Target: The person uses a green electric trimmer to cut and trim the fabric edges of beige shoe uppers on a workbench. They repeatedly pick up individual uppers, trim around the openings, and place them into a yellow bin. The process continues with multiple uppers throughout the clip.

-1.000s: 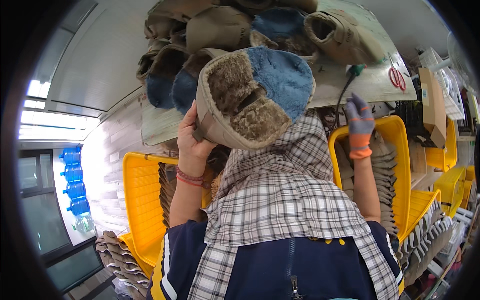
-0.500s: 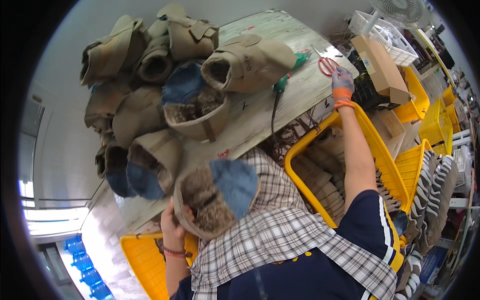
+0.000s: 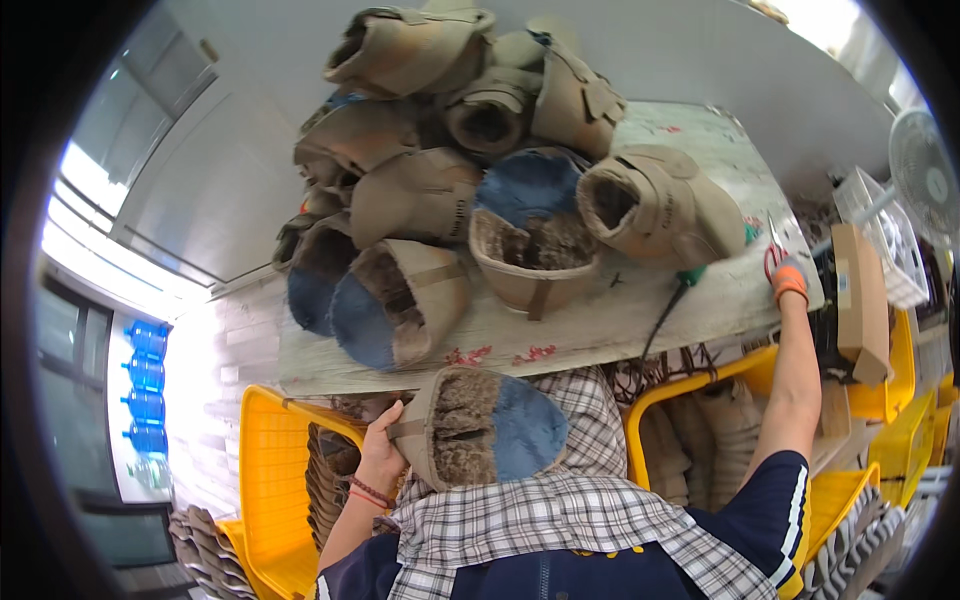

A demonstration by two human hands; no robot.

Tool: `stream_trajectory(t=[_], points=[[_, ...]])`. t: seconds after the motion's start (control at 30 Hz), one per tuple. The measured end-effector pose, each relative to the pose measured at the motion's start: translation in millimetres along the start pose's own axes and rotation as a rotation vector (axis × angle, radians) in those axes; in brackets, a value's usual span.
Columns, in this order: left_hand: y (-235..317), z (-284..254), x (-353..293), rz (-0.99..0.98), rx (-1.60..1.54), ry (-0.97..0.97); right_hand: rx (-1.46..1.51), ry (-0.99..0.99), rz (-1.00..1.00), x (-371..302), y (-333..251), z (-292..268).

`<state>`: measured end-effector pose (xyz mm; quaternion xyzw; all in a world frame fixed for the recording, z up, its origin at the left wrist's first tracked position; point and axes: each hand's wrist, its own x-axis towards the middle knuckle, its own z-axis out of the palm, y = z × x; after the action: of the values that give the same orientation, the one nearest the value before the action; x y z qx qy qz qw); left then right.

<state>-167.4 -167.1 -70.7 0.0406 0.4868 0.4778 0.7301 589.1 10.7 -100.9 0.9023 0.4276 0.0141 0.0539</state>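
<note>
My left hand (image 3: 382,446) grips the edge of a beige shoe upper (image 3: 425,440) over my lap. The upper's inside faces up, with brown fur lining and a blue patch at one end. My right hand (image 3: 789,274), in a grey and orange glove, is at the red handles of a pair of scissors (image 3: 773,258) at the table's right end, with its fingers closed at the loops. On the table (image 3: 600,335), a fur-lined upper (image 3: 535,285) stands with its blue lining showing. Beside it lies another upper (image 3: 665,205), covering part of a green tool (image 3: 690,275) with a black cord.
More uppers (image 3: 400,130) are piled at the table's left. Yellow baskets holding stacked pieces flank my lap, one at the left (image 3: 272,480) and one at the right (image 3: 640,420). A cardboard box (image 3: 860,300), a white crate (image 3: 885,235) and a fan (image 3: 922,165) stand beyond the right end.
The view has swung right and levelled. My right hand has closed in on the scissors' handles. The upper in my left hand has turned, its blue end now pointing right.
</note>
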Motion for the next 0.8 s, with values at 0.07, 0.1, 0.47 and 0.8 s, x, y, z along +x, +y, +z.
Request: stream_trajectory(t=[0.07, 0.1, 0.47, 0.8], points=[[-8, -2, 7, -0.032, -0.102, -0.066, 0.058, 0.023, 0.060, 3, 16, 2], [-10, -4, 10, -0.020, -0.120, -0.083, 0.031, -0.057, 0.020, 2, 17, 4], [-10, 5, 9, 0.081, -0.126, -0.198, 0.279, 0.208, 0.021, -52, -4, 24], [105, 121, -30, 1.020, 0.260, -0.665, 0.568, 0.141, 0.196, -84, 0, 11]])
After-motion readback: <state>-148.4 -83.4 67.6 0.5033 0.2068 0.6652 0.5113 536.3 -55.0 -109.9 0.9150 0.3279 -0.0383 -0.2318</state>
